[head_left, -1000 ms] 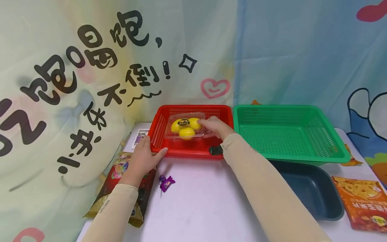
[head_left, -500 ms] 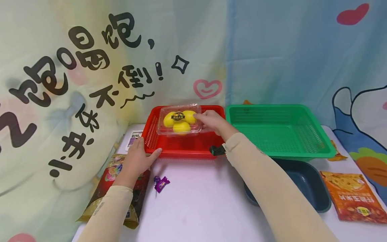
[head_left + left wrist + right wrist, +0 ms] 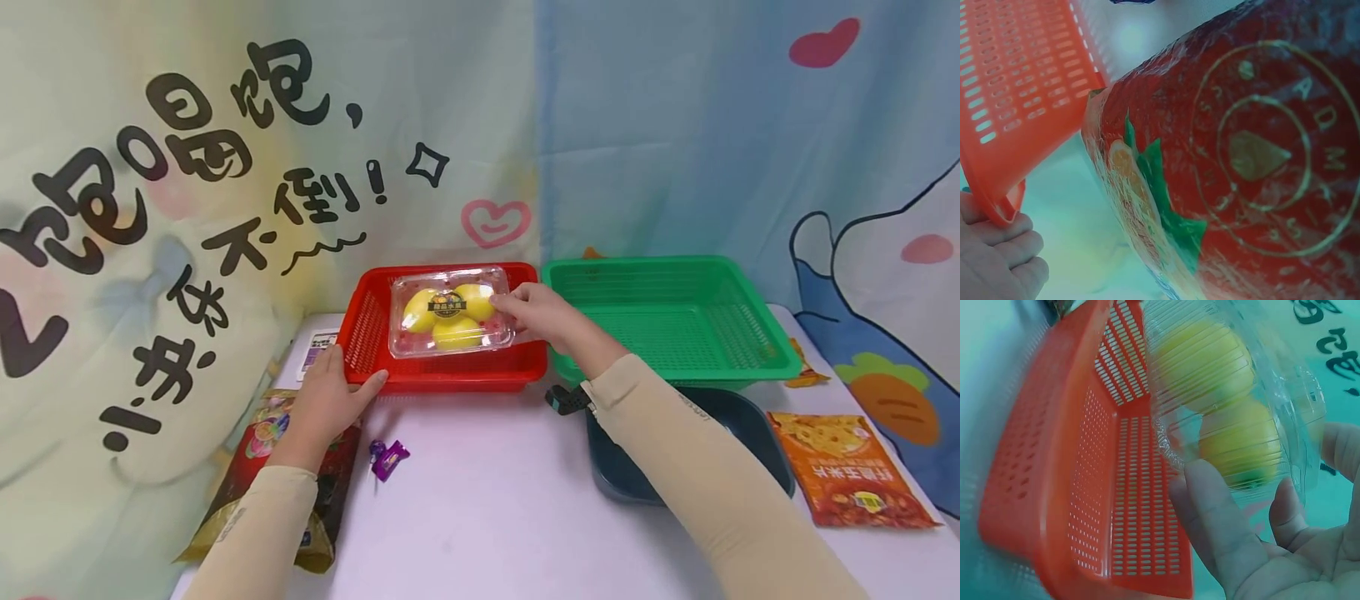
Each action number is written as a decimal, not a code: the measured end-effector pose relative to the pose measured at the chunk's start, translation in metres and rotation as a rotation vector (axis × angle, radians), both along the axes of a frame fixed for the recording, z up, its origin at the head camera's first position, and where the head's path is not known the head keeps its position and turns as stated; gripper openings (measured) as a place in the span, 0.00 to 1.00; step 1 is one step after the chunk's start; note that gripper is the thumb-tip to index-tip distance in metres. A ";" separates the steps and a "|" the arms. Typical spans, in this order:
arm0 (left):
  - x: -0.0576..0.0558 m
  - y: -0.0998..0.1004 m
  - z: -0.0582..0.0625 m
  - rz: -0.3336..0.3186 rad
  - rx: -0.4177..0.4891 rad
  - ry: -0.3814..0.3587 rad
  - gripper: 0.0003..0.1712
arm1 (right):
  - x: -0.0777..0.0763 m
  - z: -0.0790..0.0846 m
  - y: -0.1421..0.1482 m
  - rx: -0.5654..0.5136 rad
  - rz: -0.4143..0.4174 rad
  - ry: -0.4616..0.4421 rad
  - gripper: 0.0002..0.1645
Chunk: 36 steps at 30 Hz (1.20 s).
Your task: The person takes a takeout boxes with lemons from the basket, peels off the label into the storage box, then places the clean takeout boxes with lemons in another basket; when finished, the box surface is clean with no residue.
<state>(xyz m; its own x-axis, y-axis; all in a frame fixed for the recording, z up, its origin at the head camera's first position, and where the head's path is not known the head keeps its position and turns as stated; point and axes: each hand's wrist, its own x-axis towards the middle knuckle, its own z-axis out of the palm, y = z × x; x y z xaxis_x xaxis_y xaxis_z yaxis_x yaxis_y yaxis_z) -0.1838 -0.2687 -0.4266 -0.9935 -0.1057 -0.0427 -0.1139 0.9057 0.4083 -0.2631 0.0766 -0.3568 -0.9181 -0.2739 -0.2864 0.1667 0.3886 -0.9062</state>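
Note:
My right hand holds a clear plastic clamshell box by its right side, thumb on top and fingers beneath. Three yellow fruits lie inside the box, under a dark label on the lid. The box hangs tilted over the red basket, whose slotted floor shows below it in the right wrist view. My left hand grips the basket's front left corner, thumb along the front rim and fingers on the outer left side. In the left wrist view, its fingers curl at the rim.
A green basket stands right of the red one, with a dark blue tub before it. An orange snack bag lies far right. A red and gold bag lies by my left forearm, near purple wrapped candy.
The right hand has lifted the fruit box from inside the red basket and tilted its lid toward me. The left hand stays at the basket's corner. The head view has swung right.

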 end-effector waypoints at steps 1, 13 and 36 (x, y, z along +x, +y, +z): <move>0.000 0.000 0.000 0.000 0.001 0.003 0.62 | 0.005 0.000 0.002 0.002 0.000 0.000 0.24; 0.000 0.000 -0.002 -0.020 0.002 0.033 0.59 | 0.068 -0.007 0.035 -0.024 0.015 0.013 0.24; 0.001 0.000 -0.002 -0.053 -0.011 0.054 0.61 | 0.181 -0.057 0.049 -0.061 -0.119 0.009 0.17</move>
